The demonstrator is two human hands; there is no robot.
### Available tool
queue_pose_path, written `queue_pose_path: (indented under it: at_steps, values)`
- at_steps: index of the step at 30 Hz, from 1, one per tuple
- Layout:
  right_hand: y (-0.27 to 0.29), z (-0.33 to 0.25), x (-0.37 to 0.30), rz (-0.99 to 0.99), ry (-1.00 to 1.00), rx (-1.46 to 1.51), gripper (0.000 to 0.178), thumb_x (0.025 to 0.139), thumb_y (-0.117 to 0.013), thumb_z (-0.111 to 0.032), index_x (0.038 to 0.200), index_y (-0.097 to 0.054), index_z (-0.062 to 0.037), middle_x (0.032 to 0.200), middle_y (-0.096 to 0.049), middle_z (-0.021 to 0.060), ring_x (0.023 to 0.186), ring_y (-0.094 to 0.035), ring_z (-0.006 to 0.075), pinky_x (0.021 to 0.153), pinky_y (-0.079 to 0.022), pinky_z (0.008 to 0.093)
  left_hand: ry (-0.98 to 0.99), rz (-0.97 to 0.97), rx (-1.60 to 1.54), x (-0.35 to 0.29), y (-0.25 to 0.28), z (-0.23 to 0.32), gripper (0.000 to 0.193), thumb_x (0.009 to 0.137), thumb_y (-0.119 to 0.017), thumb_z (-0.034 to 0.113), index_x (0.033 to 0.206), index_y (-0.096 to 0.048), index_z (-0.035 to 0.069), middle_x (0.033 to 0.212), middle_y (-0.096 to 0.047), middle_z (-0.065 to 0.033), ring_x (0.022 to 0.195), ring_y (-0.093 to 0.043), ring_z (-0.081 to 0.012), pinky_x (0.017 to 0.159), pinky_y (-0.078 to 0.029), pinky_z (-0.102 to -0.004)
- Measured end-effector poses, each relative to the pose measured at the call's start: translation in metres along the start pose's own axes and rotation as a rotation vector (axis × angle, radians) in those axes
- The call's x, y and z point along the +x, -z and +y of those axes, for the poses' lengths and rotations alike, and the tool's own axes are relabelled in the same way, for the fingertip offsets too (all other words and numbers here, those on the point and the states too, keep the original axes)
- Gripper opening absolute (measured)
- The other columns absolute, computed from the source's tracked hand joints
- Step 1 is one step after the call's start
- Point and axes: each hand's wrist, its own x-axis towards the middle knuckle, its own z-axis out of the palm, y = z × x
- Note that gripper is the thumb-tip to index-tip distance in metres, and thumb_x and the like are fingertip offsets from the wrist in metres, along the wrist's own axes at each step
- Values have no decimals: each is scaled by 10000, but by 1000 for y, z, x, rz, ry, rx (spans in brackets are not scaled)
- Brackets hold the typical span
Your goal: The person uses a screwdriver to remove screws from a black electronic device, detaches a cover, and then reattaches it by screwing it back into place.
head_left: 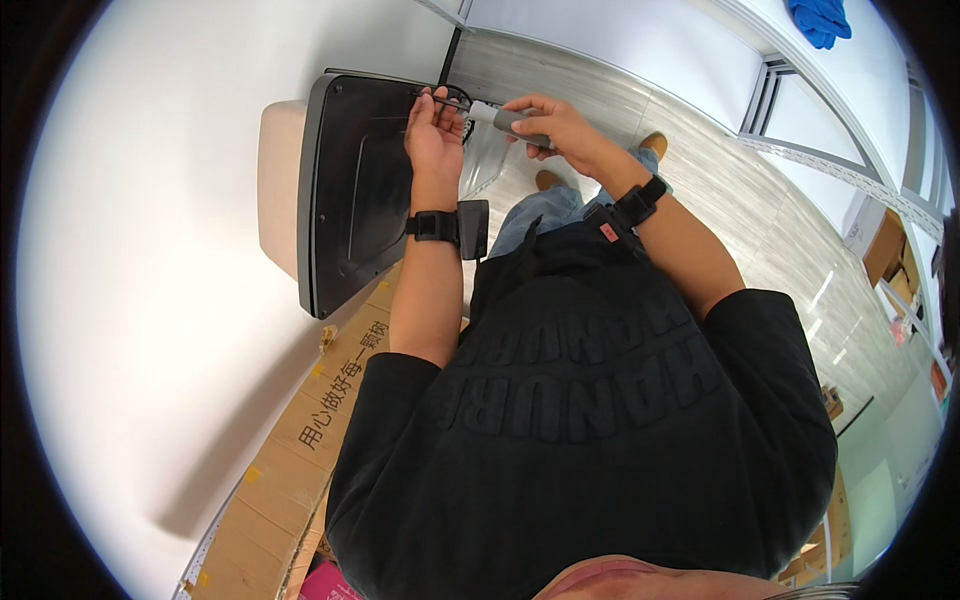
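Head view: screwdriver point(506, 120) at the black panel point(368, 190)

At upper centre, the right hand point(563, 128) grips the grey-and-white screwdriver; the left hand point(437, 135) pinches its thin shaft point(457, 103) beside the panel, upper left. Screw-driving seems in hand; the next move likely calls for steady alignment.

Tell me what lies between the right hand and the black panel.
In the head view, the left hand and the screwdriver's white nose and dark shaft lie there.

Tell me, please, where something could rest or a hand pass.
Floor shows bare between right forearm and white partition; a hand could pass over the black panel left of the left forearm. It's crowded around the left hand, screwdriver and right hand.
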Motion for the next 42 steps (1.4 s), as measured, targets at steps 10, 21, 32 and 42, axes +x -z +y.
queue_pose_path:
  at_steps: [10, 21, 32, 42]
  values:
    - [-5, 11, 8, 113, 395, -431, 427, 764, -684, -45, 1175, -570, -65, 851, -546, 18, 698, -542, 94, 565, -417, 232, -24, 56, 101, -3, -13, 1, 137, 865, -660, 131, 946, -556, 92, 816, -622, -28, 687, -608, -137, 609, -531, -283]
    - [3, 4, -8, -75, -48, 198, 364, 915, -532, -284, 1213, -488, -79, 944, -576, 61, 729, -604, 137, 552, -460, 238, -64, 66, 73, -3, -18, 2, 103, 901, -578, 60, 989, -537, 26, 879, -613, -105, 795, -621, -220, 740, -553, -341]
    - [-8, 21, 8, 212, 352, -432, 494, 723, -717, -17, 1178, -537, -89, 951, -559, 53, 862, -569, 133, 645, -502, 277, -31, 94, 187, -3, -19, 3, 125, 867, -644, 84, 939, -541, 76, 811, -611, -50, 680, -623, -164, 609, -543, -286]
    - [-6, 7, -2, 48, -5, 41, 339, 871, -611, -216, 1158, -536, -53, 999, -586, 52, 722, -593, 124, 535, -461, 237, -74, 144, 194, -6, -26, 5, 71, 891, -586, 42, 937, -534, 59, 821, -601, -61, 690, -623, -177, 635, -554, -310]
